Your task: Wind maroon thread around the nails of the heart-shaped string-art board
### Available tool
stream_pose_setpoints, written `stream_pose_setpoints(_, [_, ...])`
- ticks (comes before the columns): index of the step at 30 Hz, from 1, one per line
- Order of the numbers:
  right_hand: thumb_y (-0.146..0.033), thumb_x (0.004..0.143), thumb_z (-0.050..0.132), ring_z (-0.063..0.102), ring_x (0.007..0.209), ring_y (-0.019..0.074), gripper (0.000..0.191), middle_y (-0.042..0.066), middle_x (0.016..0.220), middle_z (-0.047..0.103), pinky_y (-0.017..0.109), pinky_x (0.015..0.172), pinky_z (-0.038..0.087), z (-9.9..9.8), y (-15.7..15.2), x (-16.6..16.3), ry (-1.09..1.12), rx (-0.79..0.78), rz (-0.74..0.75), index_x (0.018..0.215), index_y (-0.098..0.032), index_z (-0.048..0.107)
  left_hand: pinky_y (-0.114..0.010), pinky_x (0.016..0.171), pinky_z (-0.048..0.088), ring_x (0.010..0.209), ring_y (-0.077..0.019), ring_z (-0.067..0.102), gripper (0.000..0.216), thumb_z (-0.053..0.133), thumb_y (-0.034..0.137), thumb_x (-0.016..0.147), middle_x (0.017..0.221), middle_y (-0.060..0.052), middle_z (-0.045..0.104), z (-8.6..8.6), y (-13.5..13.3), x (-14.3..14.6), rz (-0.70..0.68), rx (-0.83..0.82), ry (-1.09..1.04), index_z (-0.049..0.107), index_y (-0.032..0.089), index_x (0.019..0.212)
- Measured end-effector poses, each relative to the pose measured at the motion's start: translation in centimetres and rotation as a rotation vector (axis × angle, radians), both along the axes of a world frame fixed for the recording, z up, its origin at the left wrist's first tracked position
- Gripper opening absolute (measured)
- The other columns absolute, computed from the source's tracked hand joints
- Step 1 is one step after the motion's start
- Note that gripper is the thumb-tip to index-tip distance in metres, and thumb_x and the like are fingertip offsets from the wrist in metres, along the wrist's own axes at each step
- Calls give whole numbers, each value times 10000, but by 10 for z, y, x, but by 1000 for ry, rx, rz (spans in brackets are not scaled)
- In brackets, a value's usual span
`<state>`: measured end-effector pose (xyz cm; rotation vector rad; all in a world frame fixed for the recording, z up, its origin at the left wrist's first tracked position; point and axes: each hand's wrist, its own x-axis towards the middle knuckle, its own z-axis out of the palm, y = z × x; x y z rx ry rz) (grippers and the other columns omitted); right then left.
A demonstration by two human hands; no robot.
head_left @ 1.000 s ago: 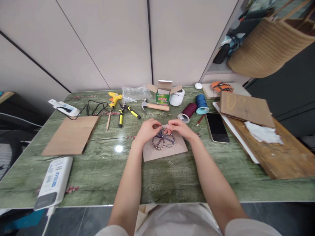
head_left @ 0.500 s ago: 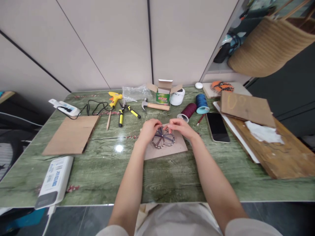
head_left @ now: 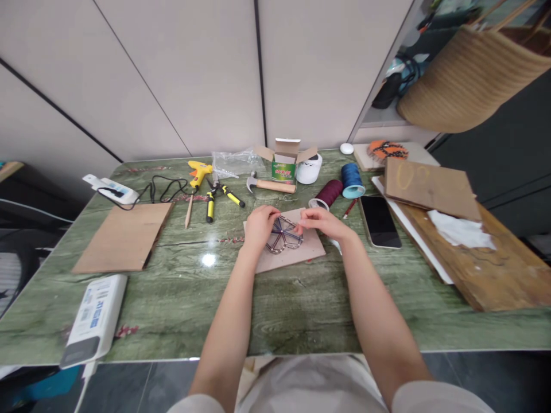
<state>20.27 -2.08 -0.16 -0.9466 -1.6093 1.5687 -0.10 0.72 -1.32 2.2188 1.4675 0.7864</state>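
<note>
In front of me lies a small flat board (head_left: 275,264) carrying a wheel-like web of dark thread (head_left: 281,232) strung around a ring of nails. My left hand (head_left: 260,227) rests at the web's upper left, fingertips pinched together by the nails. Across from it, my right hand (head_left: 323,222) is held above the board's right side, thumb and fingers pressed together near the ring's edge. Whatever is between the fingertips of either hand is too fine to make out. A maroon thread spool (head_left: 328,194) lies just beyond my right hand.
Behind the board lie a claw hammer (head_left: 271,184), an open green box (head_left: 283,170) and a blue spool (head_left: 352,180). Yellow-handled pliers (head_left: 210,206) and a glue gun (head_left: 199,171) are left. A phone (head_left: 380,221) and stacked boards (head_left: 508,269) stand right; a power bank (head_left: 95,318) sits front left.
My right hand has shifted slightly right, away from the web's centre. The board looks turned a little under my hands, while my left hand stays at the upper left.
</note>
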Motion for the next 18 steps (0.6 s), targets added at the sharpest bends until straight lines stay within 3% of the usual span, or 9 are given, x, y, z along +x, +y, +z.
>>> stream_pose_setpoints(6, [-400, 763, 636, 650, 832, 212, 269, 24, 673, 679, 353, 806, 450, 0, -1, 8, -10, -41, -9, 618, -183, 568, -264, 818, 422, 867, -162, 591, 129, 550, 224, 833, 901, -27, 684, 1, -1, 0, 11, -18, 1, 674, 199, 854])
stream_pose_setpoints(10, [-407, 777, 615, 633, 764, 195, 282, 20, 651, 658, 316, 713, 435, -2, 0, 12, -76, -12, -41, 605, -186, 584, -267, 829, 422, 873, -160, 593, 128, 551, 225, 834, 904, -30, 684, 2, -1, 0, 8, -27, -12, 673, 196, 856])
stream_pose_setpoints(16, [-427, 783, 593, 510, 547, 132, 353, -31, 509, 509, 277, 580, 370, -18, 9, 10, 0, 37, -304, 544, -200, 466, -266, 822, 422, 860, -158, 593, 128, 557, 236, 832, 901, -27, 686, 1, -1, 0, 6, -26, -35, 677, 198, 851])
stream_pose_setpoints(18, [-432, 791, 582, 490, 535, 121, 369, -32, 505, 495, 268, 567, 358, -20, 10, 9, -10, 53, -303, 537, -197, 456, -265, 819, 422, 857, -158, 594, 128, 557, 237, 832, 899, -26, 687, 1, -1, -1, 2, -22, -33, 678, 198, 852])
